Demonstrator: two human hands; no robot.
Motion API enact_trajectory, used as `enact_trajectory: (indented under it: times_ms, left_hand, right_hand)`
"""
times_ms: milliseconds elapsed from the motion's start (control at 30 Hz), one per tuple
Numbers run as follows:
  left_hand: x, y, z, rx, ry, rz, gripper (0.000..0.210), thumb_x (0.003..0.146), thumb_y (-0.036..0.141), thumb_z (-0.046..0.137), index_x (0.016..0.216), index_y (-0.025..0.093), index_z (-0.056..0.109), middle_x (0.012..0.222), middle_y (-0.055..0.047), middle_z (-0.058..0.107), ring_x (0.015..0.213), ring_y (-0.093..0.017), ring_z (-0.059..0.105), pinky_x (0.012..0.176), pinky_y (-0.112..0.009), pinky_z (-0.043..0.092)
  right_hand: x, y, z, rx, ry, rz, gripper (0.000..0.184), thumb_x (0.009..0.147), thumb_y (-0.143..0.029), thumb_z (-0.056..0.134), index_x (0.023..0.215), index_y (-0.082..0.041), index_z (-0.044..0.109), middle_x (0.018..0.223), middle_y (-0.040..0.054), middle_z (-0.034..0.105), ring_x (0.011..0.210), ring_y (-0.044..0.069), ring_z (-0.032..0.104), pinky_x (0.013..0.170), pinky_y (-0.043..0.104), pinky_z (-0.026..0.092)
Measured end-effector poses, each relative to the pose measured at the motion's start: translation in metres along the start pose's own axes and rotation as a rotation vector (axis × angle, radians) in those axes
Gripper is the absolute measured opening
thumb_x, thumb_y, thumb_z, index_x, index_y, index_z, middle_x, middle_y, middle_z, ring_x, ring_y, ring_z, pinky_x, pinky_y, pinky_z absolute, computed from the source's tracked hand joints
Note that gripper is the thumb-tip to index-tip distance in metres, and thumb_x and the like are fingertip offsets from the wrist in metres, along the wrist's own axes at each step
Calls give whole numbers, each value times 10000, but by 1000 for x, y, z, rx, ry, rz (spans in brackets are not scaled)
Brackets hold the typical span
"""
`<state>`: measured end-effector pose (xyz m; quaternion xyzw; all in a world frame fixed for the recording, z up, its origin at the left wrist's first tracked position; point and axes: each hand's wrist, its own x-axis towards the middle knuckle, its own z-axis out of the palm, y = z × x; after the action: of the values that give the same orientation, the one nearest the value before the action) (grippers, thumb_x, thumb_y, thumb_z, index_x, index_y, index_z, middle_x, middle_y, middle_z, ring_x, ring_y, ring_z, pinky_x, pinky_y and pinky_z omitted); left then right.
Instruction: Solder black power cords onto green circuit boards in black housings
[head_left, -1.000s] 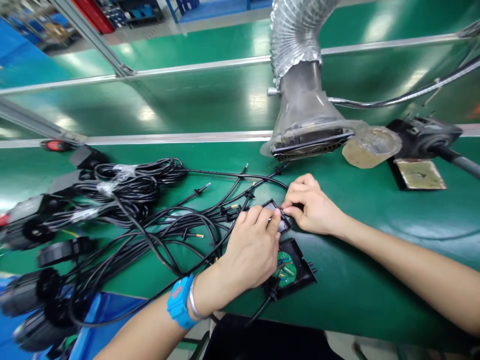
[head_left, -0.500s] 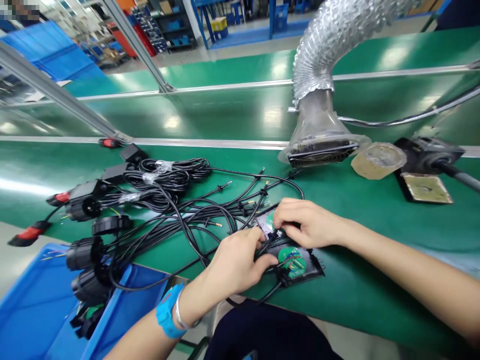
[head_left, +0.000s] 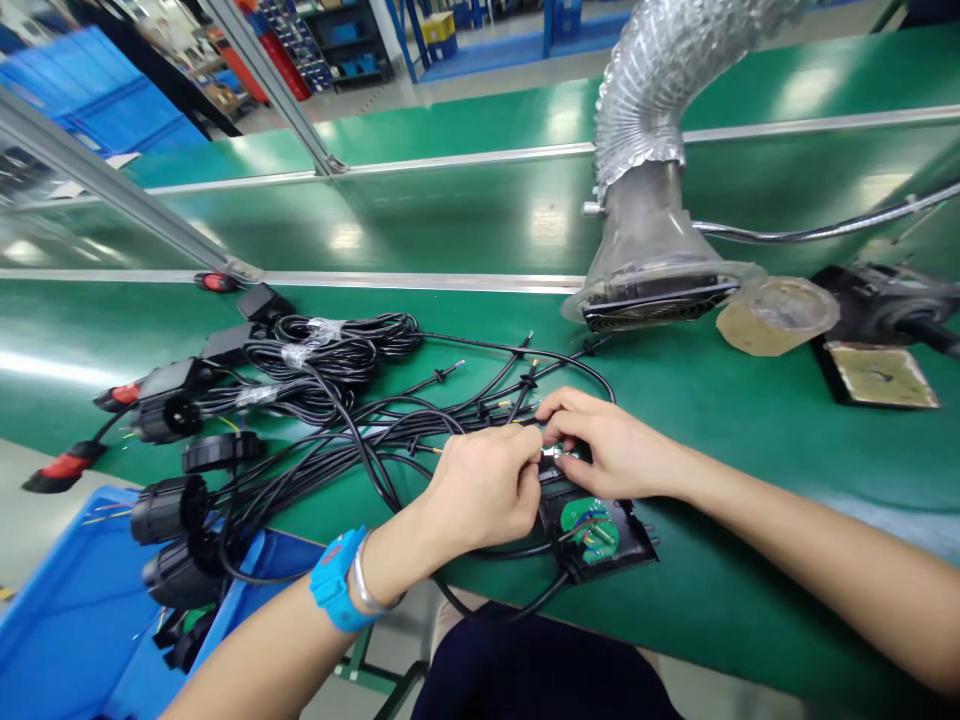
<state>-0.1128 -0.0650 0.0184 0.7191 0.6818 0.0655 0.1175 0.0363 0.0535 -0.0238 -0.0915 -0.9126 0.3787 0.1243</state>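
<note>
My left hand [head_left: 484, 490] is closed in a pinch over the black cables; its fingertips face away and what they grip is hidden. Close against it, my right hand [head_left: 615, 445] has thumb and fingers curled together around a small shiny spot on a mostly covered black housing. Just in front of both hands lies an open black housing [head_left: 637, 545] with a round green circuit board [head_left: 590, 528] in it. Thin wires run to the board, and a thick black cable [head_left: 536, 603] enters the housing's near left corner.
Coiled black cables [head_left: 352, 350] and black round connectors [head_left: 171, 508] spread to the left, beside a blue bin [head_left: 52, 600]. A fume extractor hood [head_left: 652, 270] hangs beyond the hands. Right of it are a yellowish tub [head_left: 776, 318] and a soldering iron stand [head_left: 885, 330].
My left hand has rolled over and closed, moving up against my right fingertips. My right hand stays near the same spot. The view has shifted slightly.
</note>
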Motion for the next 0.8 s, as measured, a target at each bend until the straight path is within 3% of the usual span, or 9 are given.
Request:
enact_trajectory:
  times_ms: [100, 167, 267, 400, 567, 800]
  left_hand:
    - [13, 2, -4, -50, -154, -104, 271, 792, 402, 594, 936, 173, 582, 808, -42, 675, 695, -214, 641, 600, -299, 458]
    - [25, 3, -5, 8, -254, -90, 356, 799, 512, 592, 869, 165, 634, 770, -68, 688, 715, -253, 652, 635, -332, 469]
    - [39, 4, -7, 81, -394, -7, 322, 822, 482, 590, 712, 192, 676, 688, -51, 684, 704, -239, 651, 661, -320, 458]
    - [48, 0, -15, 60, -529, -17, 295, 794, 434, 606, 608, 207, 639, 542, 19, 596, 539, -145, 561, 549, -246, 379]
    - [50, -2, -20, 59, -489, -25, 216, 771, 359, 576, 627, 200, 598, 530, 24, 569, 490, -134, 522, 475, -244, 314]
    - [34, -2, -12, 198, -342, 5, 154, 764, 307, 530, 836, 197, 611, 751, -44, 677, 692, -250, 647, 599, -322, 456]
  right_hand:
    - [0, 4, 4, -33, 20, 13, 106, 763, -105, 570, 815, -130, 658, 1180, 132, 493, 879, 156, 576, 800, 328, 515]
    - [-1, 6, 7, -47, 23, 0, 109, 783, -115, 579, 761, -140, 683, 1156, 128, 508, 972, 184, 571, 825, 334, 511]
    - [0, 8, 9, -36, 28, -1, 129, 791, -124, 590, 731, -146, 702, 1141, 124, 524, 1064, 209, 548, 869, 335, 499]
    - [4, 11, 10, -24, 19, 3, 116, 749, -126, 637, 777, -185, 733, 1145, 93, 533, 1004, 197, 568, 859, 329, 497]
    - [7, 11, 16, -60, 26, 7, 90, 757, -155, 645, 733, -188, 726, 1096, 92, 537, 970, 211, 549, 859, 369, 470]
    - [5, 1, 24, -138, 56, 53, 84, 771, -99, 612, 782, -143, 684, 1063, 121, 495, 972, 231, 491, 849, 403, 457]
